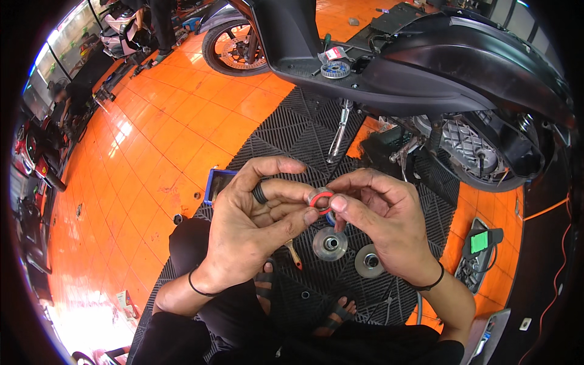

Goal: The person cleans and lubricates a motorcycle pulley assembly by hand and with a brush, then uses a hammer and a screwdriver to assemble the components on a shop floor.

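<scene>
Head view | Left hand [246, 225] and right hand [392, 225]: both pinching one red-faced ring [314, 202], probably a sealed bearing | Position: centre, above black ribbed mat [292, 131] | Handling, as judged: support the outer rim lightly; avoid pressing the face.

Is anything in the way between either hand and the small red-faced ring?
Nothing visible. The left hand and right hand both pinch the ring directly; the metal discs lie apart, down on the black mat.

The ring [314, 202] is red and silver, the ribbed mat [298, 125] black.
</scene>
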Available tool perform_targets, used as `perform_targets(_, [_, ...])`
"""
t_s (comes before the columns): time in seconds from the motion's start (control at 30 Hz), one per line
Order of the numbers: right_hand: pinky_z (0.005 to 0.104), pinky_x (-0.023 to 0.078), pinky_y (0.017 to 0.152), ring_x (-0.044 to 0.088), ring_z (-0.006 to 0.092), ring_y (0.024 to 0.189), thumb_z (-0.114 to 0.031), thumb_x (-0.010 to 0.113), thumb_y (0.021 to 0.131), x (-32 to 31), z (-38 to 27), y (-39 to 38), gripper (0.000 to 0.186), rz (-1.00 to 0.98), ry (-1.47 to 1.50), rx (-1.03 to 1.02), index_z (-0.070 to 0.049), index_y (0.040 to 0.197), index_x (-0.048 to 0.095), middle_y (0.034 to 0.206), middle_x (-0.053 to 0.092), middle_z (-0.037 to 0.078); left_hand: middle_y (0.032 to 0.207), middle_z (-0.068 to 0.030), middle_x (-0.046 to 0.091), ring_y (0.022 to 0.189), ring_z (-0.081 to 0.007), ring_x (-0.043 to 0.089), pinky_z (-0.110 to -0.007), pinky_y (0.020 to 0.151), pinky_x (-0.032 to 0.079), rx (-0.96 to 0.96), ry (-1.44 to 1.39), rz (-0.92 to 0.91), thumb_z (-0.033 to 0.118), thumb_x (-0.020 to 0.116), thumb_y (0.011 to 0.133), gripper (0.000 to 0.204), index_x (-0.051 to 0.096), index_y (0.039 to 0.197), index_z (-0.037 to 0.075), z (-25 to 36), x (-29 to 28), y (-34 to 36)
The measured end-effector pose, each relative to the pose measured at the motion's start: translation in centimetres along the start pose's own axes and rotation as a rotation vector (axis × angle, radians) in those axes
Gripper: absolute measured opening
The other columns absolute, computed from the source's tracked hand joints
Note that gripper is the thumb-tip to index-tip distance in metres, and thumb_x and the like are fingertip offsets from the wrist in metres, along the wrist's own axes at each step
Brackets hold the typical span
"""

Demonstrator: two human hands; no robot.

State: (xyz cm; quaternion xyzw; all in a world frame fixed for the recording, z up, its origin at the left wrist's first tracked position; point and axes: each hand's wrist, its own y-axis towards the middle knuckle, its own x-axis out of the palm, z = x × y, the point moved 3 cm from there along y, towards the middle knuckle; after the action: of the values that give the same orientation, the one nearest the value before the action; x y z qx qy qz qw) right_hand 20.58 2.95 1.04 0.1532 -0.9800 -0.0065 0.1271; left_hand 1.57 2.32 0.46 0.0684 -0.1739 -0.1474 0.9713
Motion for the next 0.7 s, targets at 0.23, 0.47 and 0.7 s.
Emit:
perform_targets(0.23, [0.0254,0.058,0.080,0.069,0.0121,0.089,0.002,0.071,0.092,-0.1,-0.1,-0.3,0.015,0.002,-0.094,-0.081,0.008,0.106,0.066,0.100,0.070,0.010,0.109,-0.0164,0.071,0.110,-0.0224,0.071,-0.033,0.100,0.058,-0.030,0.083,-0.019,-0.017,0.066,0.089,0.045,0.045,0.126,-0.003,0.0,0.2,0.0])
perform_targets(0.47, [0.0248,0.059,0.075,0.070,0.0122,0.087,0.003,0.071,0.091,0.0,0.7,-0.7,0.012,0.053,-0.163,-0.168,0.007,0.100,0.065,0.097,0.070,0.010,0.107,-0.0181,0.071,0.108,-0.0224,0.070,-0.035,0.098,0.057,-0.063,0.007,-0.004,-0.017,0.065,0.089,0.046,0.040,0.123,0.001,-0.8,0.2,-0.1])
perform_targets(0.7, [0.0243,0.057,0.074,0.067,0.0110,0.084,-0.005,0.071,0.096,-0.2,1.3,-0.2,0.018,0.117,0.004,-0.045,0.008,0.108,0.065,0.099,0.071,0.010,0.116,-0.0190,0.070,0.111,-0.0225,0.068,-0.039,0.099,0.055,-0.108,-0.058,0.060,-0.006,0.065,0.095,0.044,0.042,0.132,-0.002,-0.9,0.5,0.8])
